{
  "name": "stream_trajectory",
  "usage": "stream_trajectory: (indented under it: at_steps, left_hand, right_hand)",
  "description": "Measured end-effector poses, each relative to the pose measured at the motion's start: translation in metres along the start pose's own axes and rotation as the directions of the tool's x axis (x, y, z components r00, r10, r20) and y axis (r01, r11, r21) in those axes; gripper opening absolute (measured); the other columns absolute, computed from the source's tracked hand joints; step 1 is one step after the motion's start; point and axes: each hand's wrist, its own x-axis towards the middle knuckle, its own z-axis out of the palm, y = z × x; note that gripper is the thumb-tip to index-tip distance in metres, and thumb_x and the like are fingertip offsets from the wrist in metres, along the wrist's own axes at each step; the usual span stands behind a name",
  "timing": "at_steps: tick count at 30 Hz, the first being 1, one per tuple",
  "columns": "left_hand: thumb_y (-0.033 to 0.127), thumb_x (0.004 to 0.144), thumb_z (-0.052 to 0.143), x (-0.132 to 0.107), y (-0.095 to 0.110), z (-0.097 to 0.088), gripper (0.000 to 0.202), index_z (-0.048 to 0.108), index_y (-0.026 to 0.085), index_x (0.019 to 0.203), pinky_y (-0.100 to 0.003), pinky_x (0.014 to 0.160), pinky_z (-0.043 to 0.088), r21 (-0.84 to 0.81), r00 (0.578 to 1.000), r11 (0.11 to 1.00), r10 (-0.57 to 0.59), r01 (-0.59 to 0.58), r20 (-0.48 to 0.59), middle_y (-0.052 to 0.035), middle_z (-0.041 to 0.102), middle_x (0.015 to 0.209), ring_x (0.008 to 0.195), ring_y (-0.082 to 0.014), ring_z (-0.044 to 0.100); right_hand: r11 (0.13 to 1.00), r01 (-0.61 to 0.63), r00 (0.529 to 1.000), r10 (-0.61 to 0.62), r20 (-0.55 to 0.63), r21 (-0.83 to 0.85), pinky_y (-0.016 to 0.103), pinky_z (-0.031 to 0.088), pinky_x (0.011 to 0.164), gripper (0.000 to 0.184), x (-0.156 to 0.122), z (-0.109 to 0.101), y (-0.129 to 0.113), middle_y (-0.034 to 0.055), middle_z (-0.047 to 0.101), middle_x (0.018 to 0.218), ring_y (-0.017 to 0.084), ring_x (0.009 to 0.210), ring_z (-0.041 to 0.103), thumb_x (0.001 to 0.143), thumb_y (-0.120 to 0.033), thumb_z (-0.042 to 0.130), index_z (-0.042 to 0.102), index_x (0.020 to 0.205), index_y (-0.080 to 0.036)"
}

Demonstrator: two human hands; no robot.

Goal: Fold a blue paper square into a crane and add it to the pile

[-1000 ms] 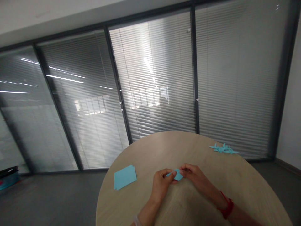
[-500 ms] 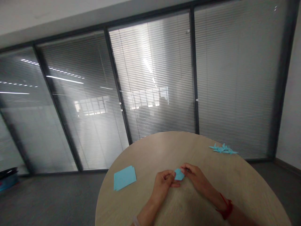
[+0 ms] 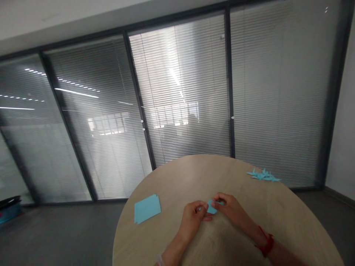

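Note:
Between my two hands is a small folded piece of light-blue paper (image 3: 211,208), held just above the table. My left hand (image 3: 193,214) pinches its left edge between thumb and fingers. On the other side, my right hand (image 3: 226,205) has thumb and forefinger closed on the paper's upper right part, and these fingers cover some of it. A stack of light-blue paper sheets (image 3: 147,209) lies to the left of my hands. Several folded light-blue paper pieces with pointed ends (image 3: 263,175) are heaped near the table's far right edge.
The round wooden table (image 3: 194,173) has a curved edge all round. Behind it stands a glass partition with blinds (image 3: 183,92) and dark frames. A dark-rimmed bin (image 3: 10,210) is on the floor at far left.
My right hand's thumb and forefinger have shifted slightly left and further over the paper, covering more of it. My left hand stays nearly still.

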Motion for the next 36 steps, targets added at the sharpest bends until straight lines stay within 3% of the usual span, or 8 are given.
stream_trajectory:
  at_steps: [12, 17, 21, 25, 29, 32, 36]
  left_hand:
    - [0.056, 0.062, 0.072, 0.002, 0.003, -0.005, 0.048, 0.07, 0.011, 0.079, -0.034, 0.072, 0.053, -0.07, 0.999, 0.997, -0.016, 0.019, 0.039, -0.0077, 0.071, 0.077, 0.069, -0.0206, 0.066]
    - [0.055, 0.06, 0.074, 0.003, 0.005, -0.01, 0.046, 0.069, 0.012, 0.075, -0.032, 0.07, 0.054, -0.137, 0.998, 0.989, -0.056, 0.056, 0.003, -0.0056, 0.069, 0.072, 0.066, -0.0185, 0.065]
    - [0.051, 0.057, 0.078, 0.003, 0.005, -0.008, 0.051, 0.069, 0.013, 0.09, -0.032, 0.069, 0.054, -0.187, 0.995, 0.978, -0.099, 0.092, -0.032, -0.0062, 0.069, 0.08, 0.066, -0.017, 0.064]
    - [0.048, 0.057, 0.08, 0.001, 0.003, -0.005, 0.05, 0.07, 0.01, 0.089, -0.031, 0.069, 0.054, -0.241, 0.99, 0.965, -0.126, 0.106, -0.068, -0.0098, 0.071, 0.082, 0.069, -0.0176, 0.065]
    - [0.048, 0.056, 0.08, 0.0, 0.002, -0.007, 0.045, 0.07, 0.01, 0.077, -0.028, 0.065, 0.053, -0.271, 0.987, 0.957, -0.129, 0.1, -0.091, -0.0073, 0.07, 0.071, 0.062, -0.0159, 0.063]
    - [0.048, 0.055, 0.081, 0.0, 0.002, -0.008, 0.044, 0.07, 0.011, 0.075, -0.028, 0.066, 0.053, -0.278, 0.986, 0.956, -0.13, 0.097, -0.104, -0.0051, 0.069, 0.067, 0.06, -0.0161, 0.063]
    - [0.048, 0.057, 0.079, 0.001, 0.0, -0.007, 0.043, 0.069, 0.011, 0.076, -0.033, 0.072, 0.053, -0.282, 0.987, 0.954, -0.135, 0.105, -0.089, -0.0052, 0.069, 0.067, 0.06, -0.0176, 0.065]
  right_hand:
    - [0.991, 0.049, 0.995, -0.059, 0.077, 0.124, 0.031, 0.046, 0.07, 0.036, 0.003, -0.008, 0.001, 0.0061, 0.071, 0.077, 0.024, 0.075, 0.063, 0.077, -0.049, 0.056, 0.07, 0.079, -0.015]
    - [0.992, 0.063, 0.998, -0.066, 0.023, 0.109, 0.031, 0.047, 0.072, 0.035, -0.001, -0.004, 0.0, 0.006, 0.07, 0.083, 0.022, 0.078, 0.064, 0.081, -0.047, 0.053, 0.064, 0.097, -0.017]
    - [0.993, 0.084, 0.996, -0.083, -0.026, 0.08, 0.027, 0.046, 0.071, 0.026, -0.006, 0.003, -0.007, 0.0029, 0.068, 0.08, 0.02, 0.078, 0.064, 0.086, -0.045, 0.048, 0.056, 0.087, -0.021]
    - [0.995, 0.104, 0.993, -0.104, -0.056, -0.009, 0.028, 0.046, 0.075, 0.023, -0.011, 0.01, -0.013, 0.0028, 0.068, 0.082, 0.02, 0.081, 0.064, 0.089, -0.043, 0.046, 0.056, 0.086, -0.022]
    - [0.951, 0.256, 0.957, -0.274, -0.091, -0.172, 0.034, 0.044, 0.087, 0.02, -0.013, 0.012, -0.012, 0.0059, 0.065, 0.096, 0.022, 0.095, 0.059, 0.089, -0.037, 0.049, 0.063, 0.094, -0.023]
    - [0.888, 0.368, 0.919, -0.393, -0.04, -0.278, 0.039, 0.039, 0.097, 0.015, -0.013, 0.013, -0.01, 0.006, 0.06, 0.113, 0.023, 0.11, 0.051, 0.087, -0.033, 0.055, 0.066, 0.094, -0.026]
    - [0.822, 0.435, 0.893, -0.448, 0.055, -0.368, 0.041, 0.037, 0.1, 0.009, -0.013, 0.015, -0.009, 0.005, 0.056, 0.119, 0.024, 0.114, 0.048, 0.084, -0.03, 0.06, 0.068, 0.088, -0.027]
